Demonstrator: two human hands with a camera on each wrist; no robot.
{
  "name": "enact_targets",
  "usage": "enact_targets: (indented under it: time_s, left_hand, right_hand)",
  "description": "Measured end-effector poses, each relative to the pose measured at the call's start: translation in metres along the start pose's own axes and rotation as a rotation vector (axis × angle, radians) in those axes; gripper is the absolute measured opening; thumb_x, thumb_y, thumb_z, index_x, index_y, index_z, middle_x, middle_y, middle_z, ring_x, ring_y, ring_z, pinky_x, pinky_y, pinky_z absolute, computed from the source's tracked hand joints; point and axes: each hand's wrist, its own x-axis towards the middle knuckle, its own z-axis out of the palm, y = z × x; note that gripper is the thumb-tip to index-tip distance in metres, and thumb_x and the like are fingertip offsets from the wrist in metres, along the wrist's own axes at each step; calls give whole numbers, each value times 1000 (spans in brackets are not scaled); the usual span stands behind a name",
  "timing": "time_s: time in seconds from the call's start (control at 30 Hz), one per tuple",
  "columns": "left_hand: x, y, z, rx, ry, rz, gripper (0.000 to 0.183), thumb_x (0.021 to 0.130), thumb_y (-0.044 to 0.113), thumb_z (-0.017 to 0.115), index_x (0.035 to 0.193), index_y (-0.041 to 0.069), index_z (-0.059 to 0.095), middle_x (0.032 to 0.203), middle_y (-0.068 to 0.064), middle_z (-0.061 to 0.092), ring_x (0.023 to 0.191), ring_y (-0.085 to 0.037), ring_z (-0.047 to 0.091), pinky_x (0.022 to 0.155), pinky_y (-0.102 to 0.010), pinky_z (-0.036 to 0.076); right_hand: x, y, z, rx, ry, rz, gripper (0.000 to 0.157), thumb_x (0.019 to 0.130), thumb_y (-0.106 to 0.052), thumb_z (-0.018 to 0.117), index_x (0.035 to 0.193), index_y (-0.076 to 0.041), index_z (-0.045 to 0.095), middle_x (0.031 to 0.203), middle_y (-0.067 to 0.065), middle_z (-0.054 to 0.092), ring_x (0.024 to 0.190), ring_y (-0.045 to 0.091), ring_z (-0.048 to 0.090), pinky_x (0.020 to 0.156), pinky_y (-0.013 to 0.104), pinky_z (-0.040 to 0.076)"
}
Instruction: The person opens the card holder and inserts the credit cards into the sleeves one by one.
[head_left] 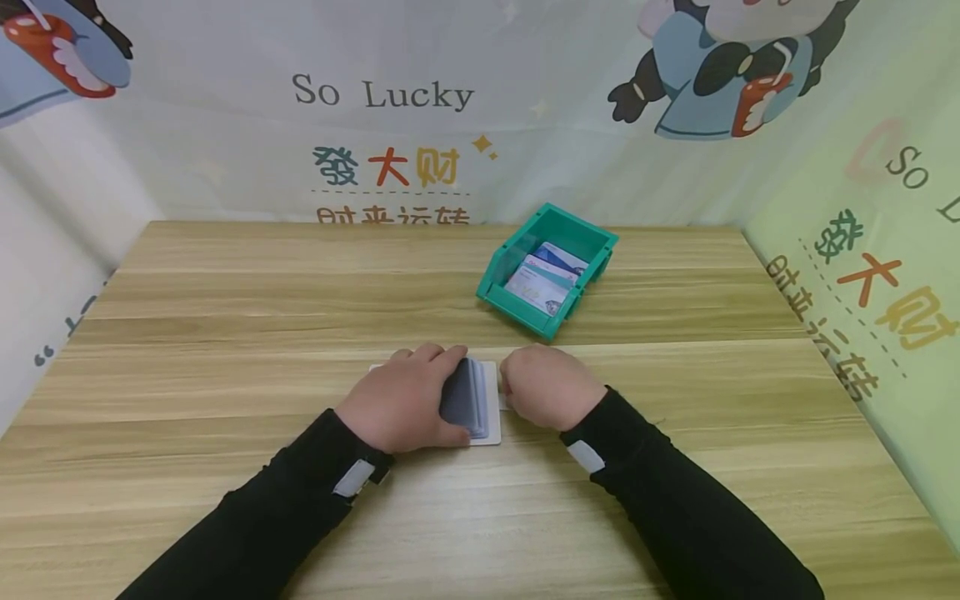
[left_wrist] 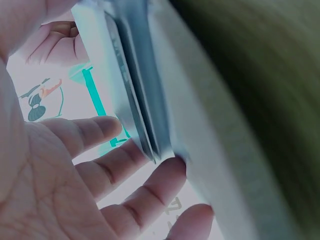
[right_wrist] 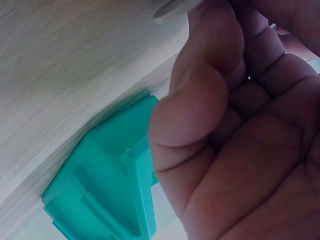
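Note:
A card holder (head_left: 492,404) with a pale cover lies on the table, its grey-blue leaves (head_left: 463,400) stacked on top. My left hand (head_left: 408,400) spans it from the left, thumb at the near edge and fingers at the far edge. Seen from the left wrist, the fingertips (left_wrist: 172,170) meet the edges of the layered leaves (left_wrist: 135,80). My right hand (head_left: 551,387) is beside the holder's right edge with fingers curled. It pinches a pale rounded tab (right_wrist: 175,9), which shows past the fingers in the right wrist view; part of the tab is hidden.
Behind the hands a green bin (head_left: 491,292) stands on the wooden table (head_left: 262,292), several printed cards (head_left: 540,283) inside it. A printed cloth (head_left: 555,100) hangs along the table's back edge and the sides.

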Motion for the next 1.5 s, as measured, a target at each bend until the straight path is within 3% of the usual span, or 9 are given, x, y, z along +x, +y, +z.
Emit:
enact_targets:
  time_s: [0.13, 0.3, 0.43, 0.73, 1.03, 1.33, 1.5]
  left_hand:
    - [0, -1, -1, -9, -2, -5, 98, 64, 62, 72, 144, 17, 36, 126, -6, 48, 95, -23, 46, 73, -39, 48]
    - [1, -1, 0, -21, -15, -10, 97, 64, 59, 72, 146, 31, 30, 118, -5, 47, 89, -21, 43, 66, -35, 45]
    - [2, -1, 0, -9, -33, -9, 88, 64, 58, 71, 143, 37, 36, 109, -3, 45, 86, -20, 41, 63, -33, 43]
    - [2, 0, -3, -7, -39, -2, 78, 65, 53, 70, 137, 32, 45, 102, -2, 43, 83, -19, 41, 61, -33, 43]
    - [1, 0, 0, -31, -1, 1, 93, 57, 66, 74, 135, 27, 42, 110, -4, 47, 85, -21, 44, 66, -36, 47]
    - [5, 0, 3, -17, 26, 30, 88, 59, 59, 77, 130, 18, 44, 114, -5, 49, 99, -21, 41, 85, -39, 45]
    - [6, -1, 3, -39, 23, 25, 87, 61, 54, 77, 132, 19, 43, 113, -4, 48, 98, -21, 40, 81, -37, 46]
  right_hand:
    - [0, 0, 1, 2, 4, 3, 14, 87, -13, 61, 74, -15, 64, 65, -4, 55, 58, 12, 48, 58, 26, 44]
    - [0, 0, 1, -10, 9, 4, 14, 88, -14, 60, 75, -15, 66, 64, -4, 55, 58, 12, 47, 57, 26, 44]
    - [0, 0, 0, 1, 8, 3, 15, 88, -14, 60, 75, -14, 65, 64, -3, 54, 57, 13, 47, 57, 27, 43]
    - [0, 0, 0, 8, 1, 7, 16, 88, -12, 60, 73, -15, 64, 63, -2, 54, 57, 14, 46, 56, 27, 42]
    - [0, -1, 0, -18, 8, 9, 13, 89, -15, 60, 77, -14, 66, 65, -3, 55, 58, 14, 48, 57, 26, 43]
    - [1, 0, 1, -8, 10, 7, 15, 88, -14, 59, 75, -15, 66, 64, -3, 55, 57, 14, 47, 56, 26, 43]
    - [1, 0, 0, 2, 14, 7, 15, 88, -13, 60, 74, -14, 66, 64, -3, 55, 57, 14, 47, 56, 26, 43]
